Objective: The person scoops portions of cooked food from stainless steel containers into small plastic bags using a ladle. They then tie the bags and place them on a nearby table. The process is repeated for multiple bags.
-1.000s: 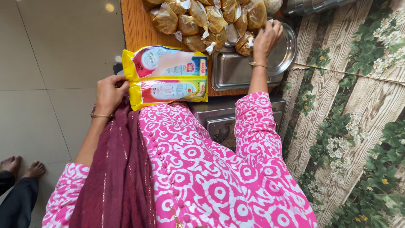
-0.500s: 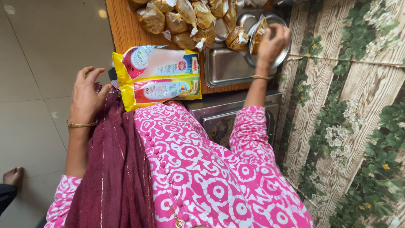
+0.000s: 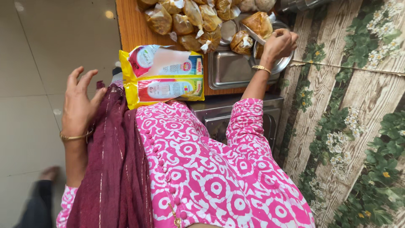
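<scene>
My right hand is closed on a clear tied pouch of brown food, holding it over a round steel plate. Several similar pouches lie heaped on the wooden table. A rectangular steel tray sits beside the plate. My left hand hangs off the table's edge with fingers spread, holding nothing, next to my maroon scarf. Two yellow packets lie stacked at the table's near edge, between my hands.
A steel cabinet stands under the table in front of me. A wall with a wood-and-flower pattern runs close on the right. Tiled floor lies to the left, where another person's blurred foot shows.
My left hand left the yellow packets and drew back to the left, fingers spreading. My right hand took one pouch from the heap and carried it over the round plate.
</scene>
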